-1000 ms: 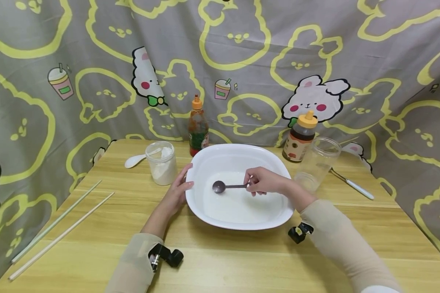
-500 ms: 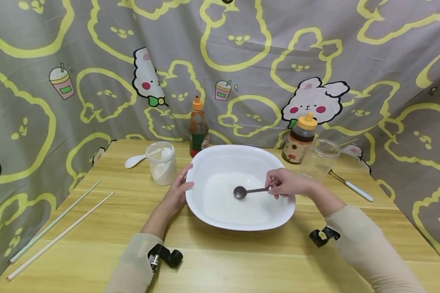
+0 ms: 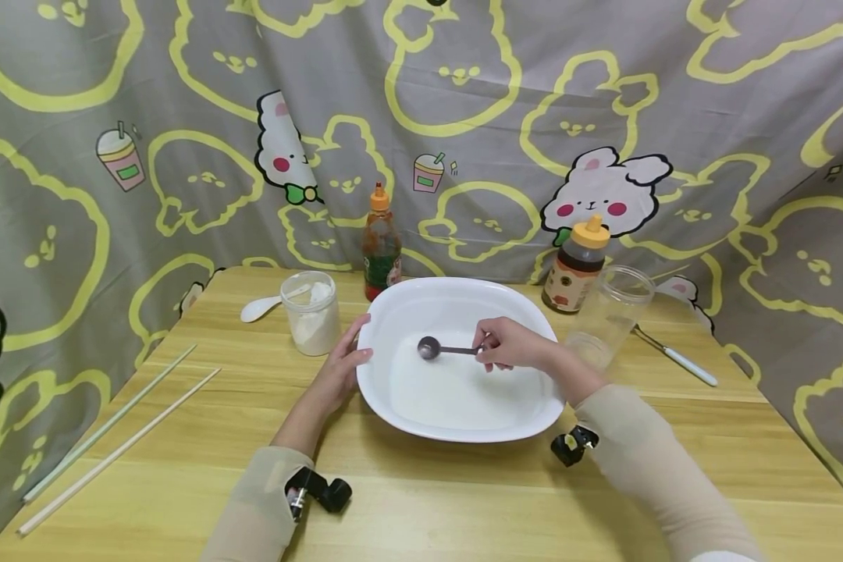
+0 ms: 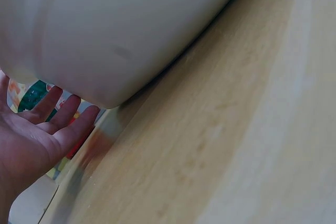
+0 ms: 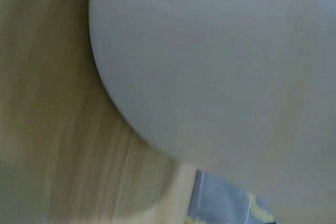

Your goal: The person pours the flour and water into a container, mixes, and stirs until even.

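Observation:
A white oval basin [image 3: 457, 428] with a pale milky layer in its bottom stands on the wooden table. My left hand [image 3: 336, 371] holds its left side, thumb at the rim; in the left wrist view the fingers [image 4: 68, 116] lie along the outer wall. Over the basin my right hand [image 3: 511, 346] pinches the handle end of a dark brown measuring spoon [image 3: 428, 348]. The spoon's round bowl points left, at the milky layer. Only the basin's outer wall [image 5: 210, 77] fills the right wrist view, and the right hand is hidden there.
Left of the basin stand a jar of white powder [image 3: 312, 318] and a white spoon [image 3: 258, 310]. Behind are a red sauce bottle [image 3: 382, 254] and a dark sauce bottle [image 3: 576, 269]. A clear jar [image 3: 607, 316], a pale-handled tool [image 3: 688, 365] and two long sticks [image 3: 122, 445] lie around.
My right hand moved the spoon right and toward me through the basin, then back left and away. The left hand and basin have stayed put.

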Motion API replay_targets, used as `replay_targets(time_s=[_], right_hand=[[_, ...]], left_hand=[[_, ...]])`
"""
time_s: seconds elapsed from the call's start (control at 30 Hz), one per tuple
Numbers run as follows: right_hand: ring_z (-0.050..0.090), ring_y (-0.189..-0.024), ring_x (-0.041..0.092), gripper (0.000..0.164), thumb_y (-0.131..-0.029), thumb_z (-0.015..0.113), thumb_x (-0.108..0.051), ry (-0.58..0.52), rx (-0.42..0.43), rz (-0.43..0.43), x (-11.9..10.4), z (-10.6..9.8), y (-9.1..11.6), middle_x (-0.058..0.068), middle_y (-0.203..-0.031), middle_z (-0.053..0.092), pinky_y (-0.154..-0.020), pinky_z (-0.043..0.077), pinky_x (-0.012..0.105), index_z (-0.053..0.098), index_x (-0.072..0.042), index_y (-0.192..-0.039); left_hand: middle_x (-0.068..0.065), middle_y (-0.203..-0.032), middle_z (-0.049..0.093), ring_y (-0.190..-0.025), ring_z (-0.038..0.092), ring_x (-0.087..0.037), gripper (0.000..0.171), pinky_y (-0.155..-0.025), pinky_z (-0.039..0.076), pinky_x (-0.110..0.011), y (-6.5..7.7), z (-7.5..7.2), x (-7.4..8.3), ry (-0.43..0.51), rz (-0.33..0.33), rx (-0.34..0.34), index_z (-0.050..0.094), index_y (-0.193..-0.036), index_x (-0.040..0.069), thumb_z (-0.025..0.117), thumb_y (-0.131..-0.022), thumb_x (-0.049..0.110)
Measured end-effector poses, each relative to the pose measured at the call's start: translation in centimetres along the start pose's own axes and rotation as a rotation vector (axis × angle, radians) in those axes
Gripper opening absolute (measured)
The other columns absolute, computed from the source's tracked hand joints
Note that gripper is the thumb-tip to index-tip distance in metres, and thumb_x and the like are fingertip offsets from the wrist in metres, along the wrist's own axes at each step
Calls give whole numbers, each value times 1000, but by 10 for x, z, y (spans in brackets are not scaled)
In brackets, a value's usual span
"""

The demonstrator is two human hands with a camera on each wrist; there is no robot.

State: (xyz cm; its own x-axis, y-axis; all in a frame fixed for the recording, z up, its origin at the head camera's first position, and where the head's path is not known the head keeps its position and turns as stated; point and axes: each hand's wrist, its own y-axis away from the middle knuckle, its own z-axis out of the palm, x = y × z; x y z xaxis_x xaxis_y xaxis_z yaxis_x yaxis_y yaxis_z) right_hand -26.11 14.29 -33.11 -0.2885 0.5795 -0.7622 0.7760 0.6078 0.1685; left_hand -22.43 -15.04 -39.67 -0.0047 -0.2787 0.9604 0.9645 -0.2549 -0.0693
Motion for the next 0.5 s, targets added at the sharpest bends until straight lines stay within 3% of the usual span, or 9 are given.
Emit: replay_targets(time_s=[0.17, 0.3, 0.5], right_hand=[[39, -41, 12, 5, -81, 55, -1, -12, -106, -49, -8, 8, 10, 10, -59, 57, -40, 33, 22, 52, -1, -86], [39, -41, 12, 5, -81, 55, -2, 2, -172, -67, -7, 0, 26, 9, -59, 57, -40, 33, 21, 53, -2, -85], [36, -41, 11, 6, -81, 54, -2, 20, -124, -5, -4, -22, 48, 9, -57, 55, -39, 30, 21, 53, 2, -85]], left_hand=[[-18, -130, 27, -103, 42, -34, 61, -71, 46, -34, 0, 0, -1, -2, 3, 1, 23, -136, 21, 48, -81, 12], [-19, -130, 27, -106, 38, -38, 60, -71, 46, -35, -1, -1, 0, 8, -1, -4, 23, -136, 20, 46, -82, 10], [-17, -133, 24, -111, 32, -40, 58, -72, 46, -34, 2, 2, 4, 25, -24, -6, 21, -137, 20, 42, -85, 4]])
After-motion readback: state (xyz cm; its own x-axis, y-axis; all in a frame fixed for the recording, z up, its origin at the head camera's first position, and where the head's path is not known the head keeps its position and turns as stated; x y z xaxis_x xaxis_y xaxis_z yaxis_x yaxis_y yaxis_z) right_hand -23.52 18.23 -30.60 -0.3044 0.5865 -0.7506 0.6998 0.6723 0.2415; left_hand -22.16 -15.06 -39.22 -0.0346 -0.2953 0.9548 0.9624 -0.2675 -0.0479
